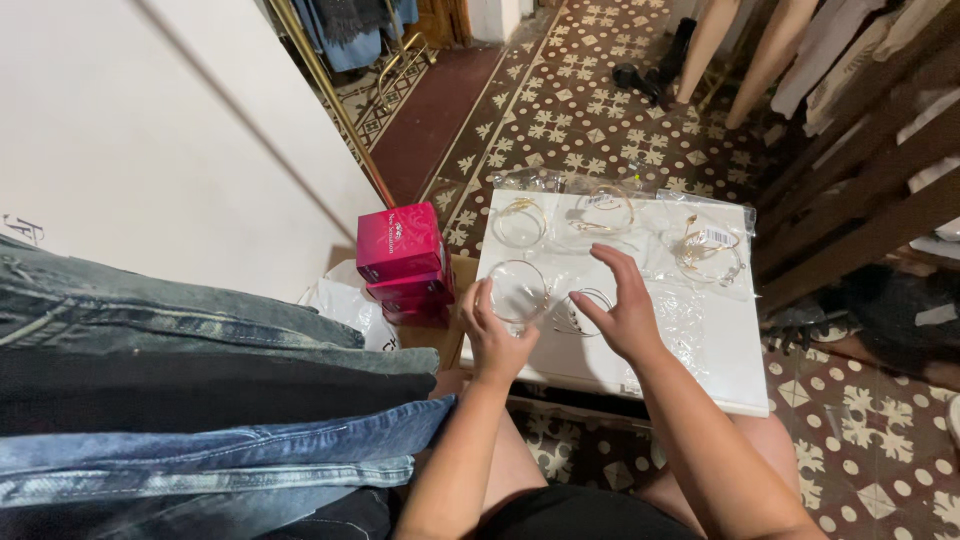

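Note:
A white board [720, 350] lies across my lap with several gold bangles in clear plastic bags on it. My left hand [492, 335] pinches the edge of one bagged gold bangle [518, 290] at the board's near left. My right hand [622, 305] is spread over another thin bangle [590, 300] in the middle, fingertips touching the plastic. Farther back lie a bagged bangle [520, 222], a second one [603, 210], and a gold bangle with a white tag [708, 252] at the right.
Stacked pink boxes [400, 250] sit on a cardboard box left of the board, by a white plastic bag [345, 305]. Folded jeans [200, 400] are piled at the left. A patterned tile floor, a brass clothes rail [330, 100], mannequin legs [745, 50] and wooden racks [870, 170] surround me.

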